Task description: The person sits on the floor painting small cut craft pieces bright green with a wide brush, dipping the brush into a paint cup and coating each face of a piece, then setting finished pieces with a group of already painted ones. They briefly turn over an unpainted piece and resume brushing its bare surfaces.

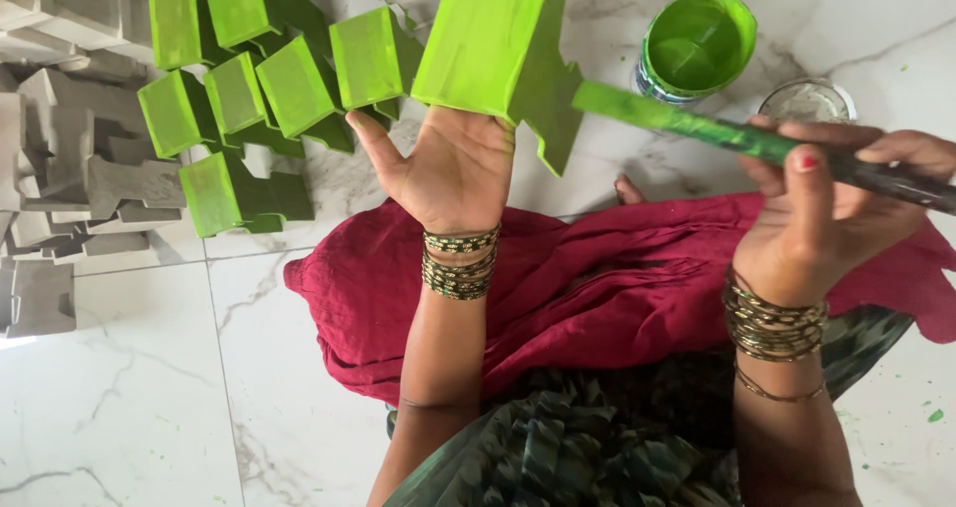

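My left hand (450,168) is palm up under a bright green painted block (495,44) and holds it up from below. My right hand (832,208) grips a long paint-covered brush handle (717,133), whose green end reaches the block's lower right edge. An open can of green paint (694,44) stands on the floor beyond the brush. Both wrists wear several bangles.
Several green painted blocks (259,89) stand grouped on the marble floor at upper left. Unpainted grey blocks (70,158) lie further left. A small glass container (807,101) sits right of the paint can. A red cloth (597,278) covers my lap.
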